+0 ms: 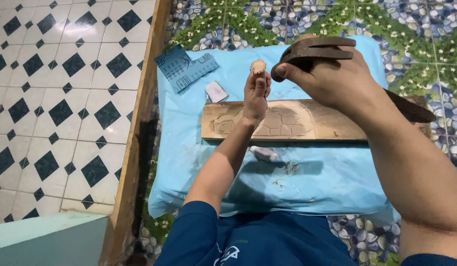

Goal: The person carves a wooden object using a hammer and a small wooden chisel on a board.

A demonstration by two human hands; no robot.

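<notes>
My left hand and right hand raised over the carved wooden plank, blocking its middle, open blue plastic sheet nearer me, blue sandpaper piece and small white scrap crowding the far left corner, wooden door-frame strip walling the left.

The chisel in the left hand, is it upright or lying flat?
Upright: the chisel stands on end on the carved board.

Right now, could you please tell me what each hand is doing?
Left hand: closed on an upright chisel.
Right hand: closed on a hammer.
</notes>
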